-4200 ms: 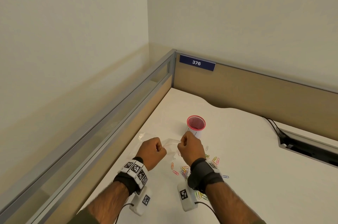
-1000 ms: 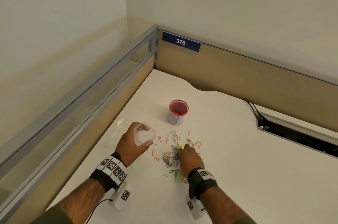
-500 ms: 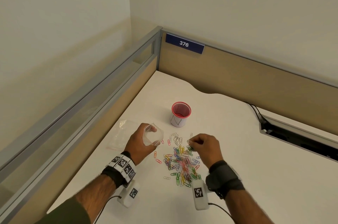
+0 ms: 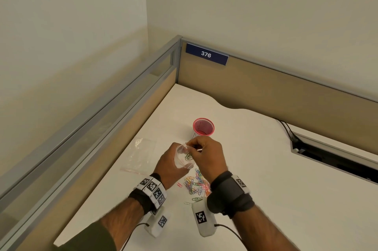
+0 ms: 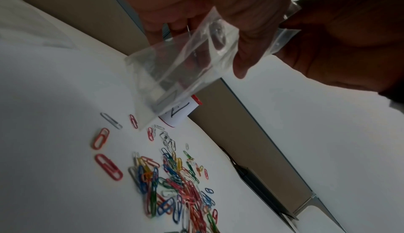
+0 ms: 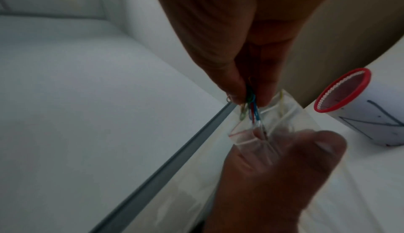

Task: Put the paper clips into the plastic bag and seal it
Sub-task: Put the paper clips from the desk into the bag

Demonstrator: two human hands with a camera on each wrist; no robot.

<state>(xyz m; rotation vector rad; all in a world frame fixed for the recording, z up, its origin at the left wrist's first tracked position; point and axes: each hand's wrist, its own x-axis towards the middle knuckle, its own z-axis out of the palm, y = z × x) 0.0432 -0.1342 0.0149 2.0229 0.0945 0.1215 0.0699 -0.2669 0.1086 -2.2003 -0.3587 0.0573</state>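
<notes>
My left hand (image 4: 170, 163) grips a small clear plastic bag (image 4: 182, 157) above the desk, with its mouth held open upward. In the left wrist view the bag (image 5: 181, 69) hangs from the fingers. My right hand (image 4: 206, 155) pinches a small bunch of coloured paper clips (image 6: 251, 106) right at the bag's mouth (image 6: 262, 129), their lower ends dipping inside. A pile of coloured paper clips (image 4: 197, 184) lies on the white desk beneath the hands, and it is also seen from the left wrist (image 5: 174, 184).
A white cup with a red mesh rim (image 4: 203, 127) stands just beyond the hands. A second clear bag (image 4: 139, 156) lies flat to the left. Partition walls (image 4: 266, 91) close the desk's back and left. A cable slot (image 4: 335, 158) opens at the right.
My right hand lifted from the pile with a pinch of clips and came up to the bag's mouth. My left hand kept hold of the bag and raised it slightly.
</notes>
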